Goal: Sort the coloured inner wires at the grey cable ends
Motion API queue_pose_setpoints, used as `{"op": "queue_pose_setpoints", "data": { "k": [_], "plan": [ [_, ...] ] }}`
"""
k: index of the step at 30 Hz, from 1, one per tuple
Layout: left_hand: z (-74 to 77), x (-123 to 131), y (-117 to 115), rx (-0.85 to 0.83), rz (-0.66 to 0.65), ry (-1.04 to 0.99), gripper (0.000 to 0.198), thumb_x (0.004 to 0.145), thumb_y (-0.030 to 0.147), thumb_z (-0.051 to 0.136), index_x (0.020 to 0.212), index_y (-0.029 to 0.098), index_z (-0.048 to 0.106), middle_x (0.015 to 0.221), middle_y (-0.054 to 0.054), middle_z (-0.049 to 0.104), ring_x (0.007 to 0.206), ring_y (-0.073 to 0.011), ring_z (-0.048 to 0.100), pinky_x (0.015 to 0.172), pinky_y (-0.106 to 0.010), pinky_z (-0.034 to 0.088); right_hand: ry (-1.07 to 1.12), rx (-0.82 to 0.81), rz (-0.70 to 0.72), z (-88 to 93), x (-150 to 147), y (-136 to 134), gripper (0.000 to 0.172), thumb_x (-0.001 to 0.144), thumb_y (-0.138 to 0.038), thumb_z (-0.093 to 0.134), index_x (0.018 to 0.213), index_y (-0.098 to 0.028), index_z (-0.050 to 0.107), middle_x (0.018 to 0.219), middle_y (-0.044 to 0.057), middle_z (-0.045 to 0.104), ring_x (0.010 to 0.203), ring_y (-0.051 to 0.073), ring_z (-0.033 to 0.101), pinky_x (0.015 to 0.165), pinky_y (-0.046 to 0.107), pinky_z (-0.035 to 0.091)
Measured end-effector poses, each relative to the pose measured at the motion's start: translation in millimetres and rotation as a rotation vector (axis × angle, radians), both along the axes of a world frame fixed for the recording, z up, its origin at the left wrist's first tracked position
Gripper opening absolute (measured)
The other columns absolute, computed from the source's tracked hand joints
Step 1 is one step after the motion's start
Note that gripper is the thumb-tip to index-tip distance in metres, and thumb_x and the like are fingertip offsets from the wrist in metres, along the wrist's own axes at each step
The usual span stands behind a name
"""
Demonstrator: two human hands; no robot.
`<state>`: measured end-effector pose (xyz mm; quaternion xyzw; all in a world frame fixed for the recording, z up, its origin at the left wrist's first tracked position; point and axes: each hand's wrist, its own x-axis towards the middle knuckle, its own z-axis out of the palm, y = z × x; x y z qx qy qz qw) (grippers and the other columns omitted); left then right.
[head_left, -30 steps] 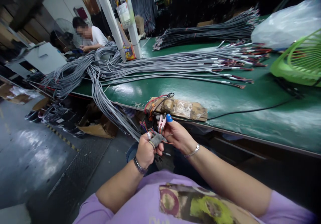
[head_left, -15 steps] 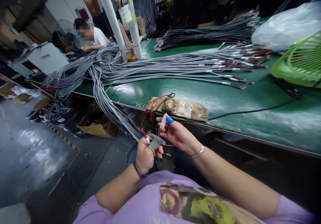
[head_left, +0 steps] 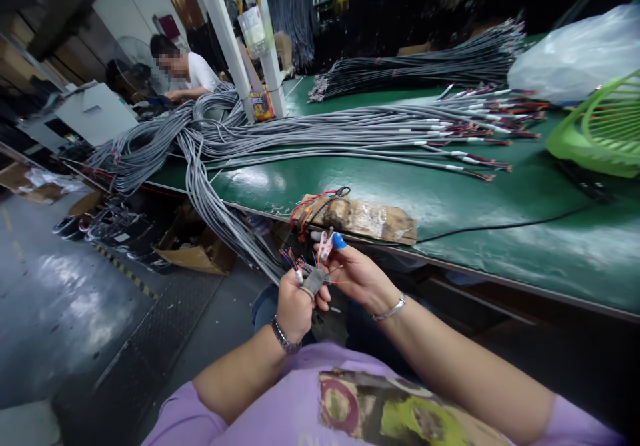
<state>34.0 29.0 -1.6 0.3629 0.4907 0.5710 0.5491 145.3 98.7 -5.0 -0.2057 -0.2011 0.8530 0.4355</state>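
My left hand [head_left: 294, 311] is closed around the end of a grey cable bundle [head_left: 245, 246]. Thin coloured wires [head_left: 290, 258] fan out above its thumb, and a grey wrap [head_left: 314, 281] covers one finger. Just to the right, my right hand [head_left: 367, 279] pinches a small pale pink tool [head_left: 326, 246], possibly a snipper; its exact kind is unclear. A blue cover [head_left: 339, 240] sits on a fingertip of that hand. The tool's lower end is close to the wires, and an orange wire stretches between the hands; whether the tool touches any wire is hidden.
On the green table [head_left: 380, 176] lie long grey cables [head_left: 320, 129], black cables [head_left: 400, 73] and a wooden block [head_left: 373, 219] with leads at the near edge. A green fan [head_left: 600, 126] and plastic bag [head_left: 575, 53] stand right. A co-worker [head_left: 193, 73] sits at far left.
My left hand has shifted slightly right and up, nearer the right hand. The pink tool has turned, showing a forked shape, and sits closer to the wires.
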Motion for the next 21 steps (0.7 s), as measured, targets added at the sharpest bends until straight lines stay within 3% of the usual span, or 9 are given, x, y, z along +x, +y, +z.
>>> {"op": "queue_pose_setpoints", "data": {
  "k": [10, 21],
  "plan": [
    [-5.1, 1.1, 1.5, -0.007, 0.004, 0.011, 0.031, 0.075, 0.044, 0.067, 0.069, 0.015, 0.055, 0.049, 0.002, 0.06, 0.034, -0.0059, 0.048, 0.035, -0.016, 0.031, -0.013, 0.007, 0.02, -2.3, 0.2, -1.0, 0.031, 0.071, -0.048, 0.074, 0.074, -0.018, 0.067, 0.063, 0.001, 0.064, 0.055, 0.014, 0.054, 0.053, 0.028, 0.045],
    [-0.1, 3.1, 4.5, -0.01, 0.019, 0.015, 0.035, 0.073, 0.045, 0.068, 0.063, 0.015, 0.054, 0.047, 0.002, 0.058, 0.033, -0.0057, 0.047, 0.034, -0.016, 0.03, -0.022, 0.009, -0.032, -3.5, -4.0, -0.5, 0.03, 0.072, -0.046, 0.074, 0.07, -0.018, 0.066, 0.065, 0.0, 0.062, 0.056, 0.011, 0.054, 0.055, 0.025, 0.047]
  ]
}}
